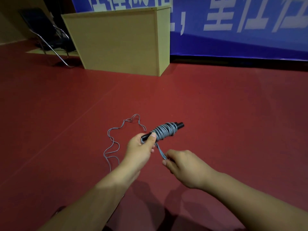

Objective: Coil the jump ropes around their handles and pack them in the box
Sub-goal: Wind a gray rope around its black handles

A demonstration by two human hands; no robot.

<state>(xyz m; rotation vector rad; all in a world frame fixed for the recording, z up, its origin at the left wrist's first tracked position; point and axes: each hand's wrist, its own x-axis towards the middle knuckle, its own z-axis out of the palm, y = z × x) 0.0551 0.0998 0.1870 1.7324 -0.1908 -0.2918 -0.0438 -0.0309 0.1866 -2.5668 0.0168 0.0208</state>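
Note:
My left hand (141, 147) grips the near end of the black jump rope handles (179, 125), which point up and to the right. Grey rope is coiled (164, 131) in several turns around the middle of the handles. A short taut stretch of rope (160, 151) runs from the coil down to my right hand (183, 164), which pinches it between thumb and fingers. The loose remainder of the grey rope (113, 144) lies in wavy loops on the red floor to the left of my left hand.
A tall yellow-beige box or cabinet (120, 40) stands on the floor ahead. A black metal-framed chair (45, 34) sits at the far left. A blue banner (233, 22) covers the wall behind. Red floor (233, 105) stretches all around.

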